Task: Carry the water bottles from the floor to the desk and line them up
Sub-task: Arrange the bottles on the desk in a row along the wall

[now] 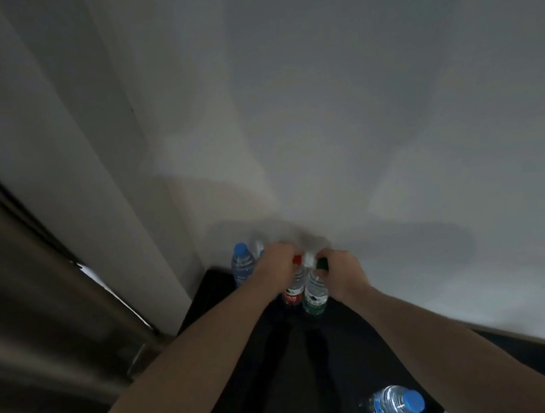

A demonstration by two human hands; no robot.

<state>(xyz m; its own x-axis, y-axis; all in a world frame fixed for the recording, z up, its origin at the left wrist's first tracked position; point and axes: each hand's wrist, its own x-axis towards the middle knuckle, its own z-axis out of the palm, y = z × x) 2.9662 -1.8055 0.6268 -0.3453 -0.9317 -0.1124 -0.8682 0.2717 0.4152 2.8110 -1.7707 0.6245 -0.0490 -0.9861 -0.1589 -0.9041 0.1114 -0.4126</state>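
Reaching forward over the black desk [361,347], you hold one bottle in each hand. Your left hand [275,266] has its fingers curled around the neck of the red-capped bottle [295,287]. Your right hand [342,274] grips the top of the green-capped bottle [315,293] in the same way. These two bottles stand side by side between your hands, almost touching. A blue-capped bottle [242,264] stands just left of your left hand, near the white wall [321,101]. Another blue-capped bottle [397,405] is below your right forearm, close to you.
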